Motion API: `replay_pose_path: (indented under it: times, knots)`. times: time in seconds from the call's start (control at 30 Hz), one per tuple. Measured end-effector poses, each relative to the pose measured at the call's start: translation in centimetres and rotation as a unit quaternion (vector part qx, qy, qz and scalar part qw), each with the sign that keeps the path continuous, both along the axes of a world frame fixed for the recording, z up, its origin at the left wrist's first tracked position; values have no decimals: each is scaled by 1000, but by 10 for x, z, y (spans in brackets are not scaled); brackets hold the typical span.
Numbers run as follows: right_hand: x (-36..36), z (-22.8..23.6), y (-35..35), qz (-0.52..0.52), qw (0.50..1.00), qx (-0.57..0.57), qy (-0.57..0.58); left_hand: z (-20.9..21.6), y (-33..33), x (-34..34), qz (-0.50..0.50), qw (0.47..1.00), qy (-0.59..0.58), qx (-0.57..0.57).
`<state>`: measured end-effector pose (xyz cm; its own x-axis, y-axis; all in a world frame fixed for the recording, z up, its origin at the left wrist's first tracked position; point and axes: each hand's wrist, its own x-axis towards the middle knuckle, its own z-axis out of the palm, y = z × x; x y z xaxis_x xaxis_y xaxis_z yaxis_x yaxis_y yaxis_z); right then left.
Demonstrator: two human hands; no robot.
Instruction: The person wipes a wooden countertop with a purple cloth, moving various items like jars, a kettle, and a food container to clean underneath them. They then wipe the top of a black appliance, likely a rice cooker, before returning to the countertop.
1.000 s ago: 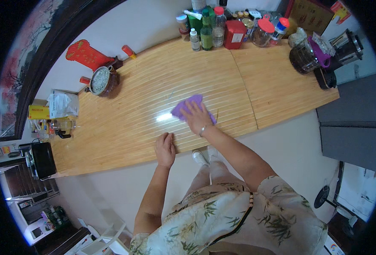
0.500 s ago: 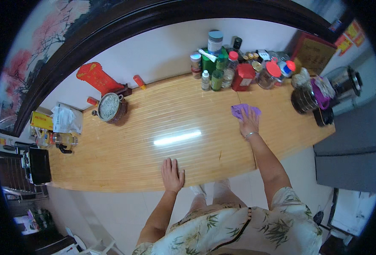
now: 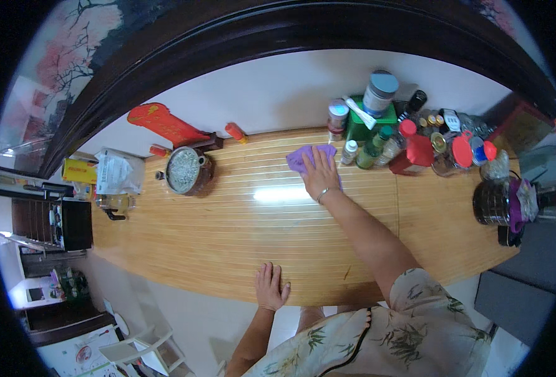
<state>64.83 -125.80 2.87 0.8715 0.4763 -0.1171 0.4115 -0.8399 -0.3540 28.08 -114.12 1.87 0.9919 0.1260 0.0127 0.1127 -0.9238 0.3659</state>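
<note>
My right hand (image 3: 321, 174) lies flat on a purple cloth (image 3: 300, 157), fingers spread, pressing it to the wooden table (image 3: 215, 239) near the back edge. Part of the cloth is hidden under the palm. Just right of it stand a small white-capped bottle (image 3: 349, 152) and a green bottle (image 3: 372, 149). At the front edge of the table my left hand (image 3: 270, 288) rests palm down, fingers stretched out, holding nothing.
Jars and bottles crowd the back right, among them a red container (image 3: 413, 155). A glass jug (image 3: 491, 202) stands at the right end. Back left are a pot of pale grains (image 3: 187, 173), a red ornament (image 3: 168, 125) and a glass pitcher (image 3: 113, 202).
My right hand has slid the purple cloth leftward, from right of the table's seam to left of the bottles. My left hand stays at the front edge. The view has shifted.
</note>
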Motion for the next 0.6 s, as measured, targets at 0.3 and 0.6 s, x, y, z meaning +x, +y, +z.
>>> replay_pose_path:
  times: [0.3,0.6]
  knots:
    - [1,-14,13,27,998,37,-45,-1,1,3,20,1000,-8,-17]
    - [-8,-9,33,105,994,6,-38,-3,1,-6,25,1000,-6,-12]
